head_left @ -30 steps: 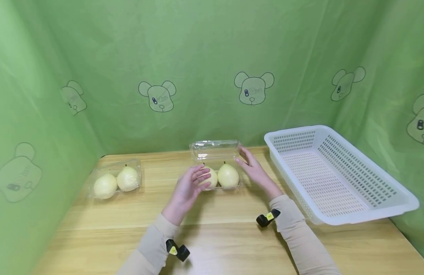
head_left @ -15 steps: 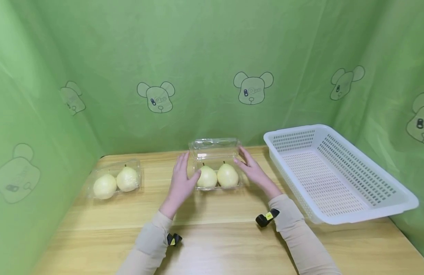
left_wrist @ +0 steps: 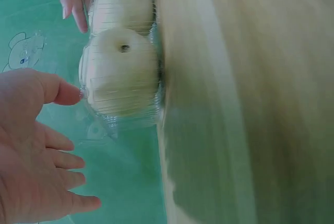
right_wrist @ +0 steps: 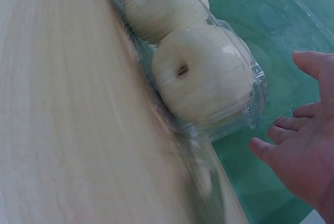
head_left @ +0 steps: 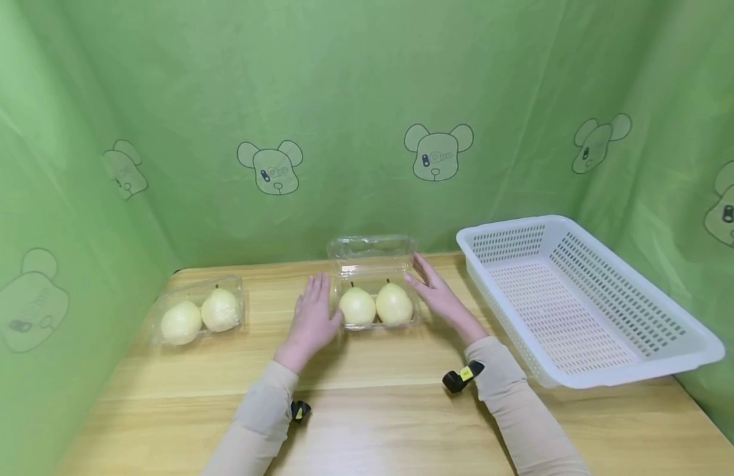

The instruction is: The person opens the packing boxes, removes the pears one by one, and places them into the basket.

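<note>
Two pale yellow pears, a left one (head_left: 357, 307) and a right one (head_left: 394, 305), sit side by side in a clear plastic clamshell box (left_wrist: 134, 122). Its lid (head_left: 372, 248) stands raised at the back. My left hand (head_left: 312, 320) is at the box's left side with fingers extended; in the left wrist view its thumb tip reaches the box edge. On the other side, my right hand (head_left: 440, 301) spreads its thumb and fingers by the lid and the right wall. Neither hand grips anything. The right wrist view shows that hand (right_wrist: 305, 135) with a gap to the box.
Another clear clamshell (head_left: 243, 301) holding two pears (head_left: 220, 310) lies at the left of the wooden table (head_left: 367, 410). A large white perforated basket (head_left: 587, 380) stands at the right. Green curtain (head_left: 355, 99) walls rise behind the table and at both sides.
My left hand has moved from in front of the left pear outward to the box's left side, uncovering the pear. The lid leans slightly farther back. My right hand stays nearly still.
</note>
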Tool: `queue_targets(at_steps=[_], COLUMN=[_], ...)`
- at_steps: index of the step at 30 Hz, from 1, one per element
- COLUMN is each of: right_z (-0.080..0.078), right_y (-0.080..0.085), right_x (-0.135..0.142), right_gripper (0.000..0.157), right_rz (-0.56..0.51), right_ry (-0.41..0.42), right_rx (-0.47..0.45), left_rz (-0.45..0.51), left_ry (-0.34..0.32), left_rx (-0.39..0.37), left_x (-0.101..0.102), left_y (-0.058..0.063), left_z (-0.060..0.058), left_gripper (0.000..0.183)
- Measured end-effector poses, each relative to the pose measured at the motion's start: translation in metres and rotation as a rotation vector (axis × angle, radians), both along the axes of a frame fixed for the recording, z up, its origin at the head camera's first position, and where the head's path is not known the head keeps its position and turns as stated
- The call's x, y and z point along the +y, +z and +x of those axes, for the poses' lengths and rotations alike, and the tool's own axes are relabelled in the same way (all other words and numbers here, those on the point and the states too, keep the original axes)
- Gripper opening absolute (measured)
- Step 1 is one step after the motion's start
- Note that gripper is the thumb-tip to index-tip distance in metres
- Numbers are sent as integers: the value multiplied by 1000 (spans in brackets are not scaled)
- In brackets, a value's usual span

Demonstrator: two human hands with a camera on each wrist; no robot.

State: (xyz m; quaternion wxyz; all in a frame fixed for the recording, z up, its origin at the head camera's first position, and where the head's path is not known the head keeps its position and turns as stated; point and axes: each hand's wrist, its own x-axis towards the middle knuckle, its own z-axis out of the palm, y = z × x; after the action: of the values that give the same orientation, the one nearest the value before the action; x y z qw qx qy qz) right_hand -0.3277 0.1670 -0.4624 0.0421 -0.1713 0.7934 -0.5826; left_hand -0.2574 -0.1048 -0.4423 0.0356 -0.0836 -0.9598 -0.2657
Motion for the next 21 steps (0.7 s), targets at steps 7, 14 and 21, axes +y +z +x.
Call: queue_targets(at_steps=[7, 14, 21], right_z=[10, 19, 20], right_y=[16, 28, 26], right_x=[-2, -5, -5], right_gripper=[73, 73, 73], right_rz=[-3, -3, -2], right_ry=[8, 24, 29], right_rx=[-39, -59, -57], left_rz=[-38, -15, -45], left_ry=[1, -9, -23], left_rx=[-33, -121, -147], left_x=[4, 5, 6], left_y=[-5, -6, -4], left_z=[1, 2, 5], left_gripper=[72, 70, 71])
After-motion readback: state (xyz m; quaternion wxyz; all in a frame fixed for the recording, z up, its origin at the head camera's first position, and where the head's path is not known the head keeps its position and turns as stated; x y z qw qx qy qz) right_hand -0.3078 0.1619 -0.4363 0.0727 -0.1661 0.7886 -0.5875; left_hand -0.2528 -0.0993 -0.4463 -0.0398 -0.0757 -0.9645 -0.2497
